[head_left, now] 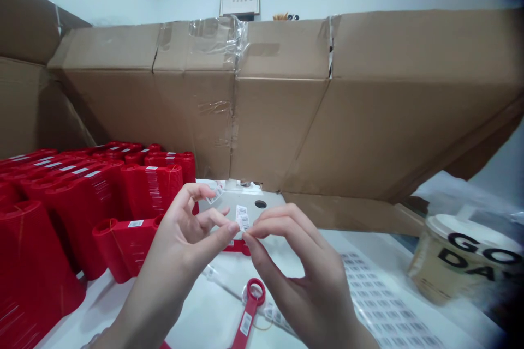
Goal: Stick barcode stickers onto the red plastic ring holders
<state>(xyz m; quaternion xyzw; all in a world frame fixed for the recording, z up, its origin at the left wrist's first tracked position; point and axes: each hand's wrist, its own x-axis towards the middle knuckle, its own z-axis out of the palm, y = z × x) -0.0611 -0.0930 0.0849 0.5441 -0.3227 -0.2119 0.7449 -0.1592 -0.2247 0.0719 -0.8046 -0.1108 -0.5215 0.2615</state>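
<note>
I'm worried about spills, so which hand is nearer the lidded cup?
Right. The right hand is left of the lidded cup, with the barcode label sheet between; the left hand is farther left, near the red stacks.

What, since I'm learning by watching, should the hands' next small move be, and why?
Probably ease the right hand slightly away from the left hand, perhaps parting the small white barcode labels: both hands' fingertips nearly meet just below them, though their grip is unclear.
</note>
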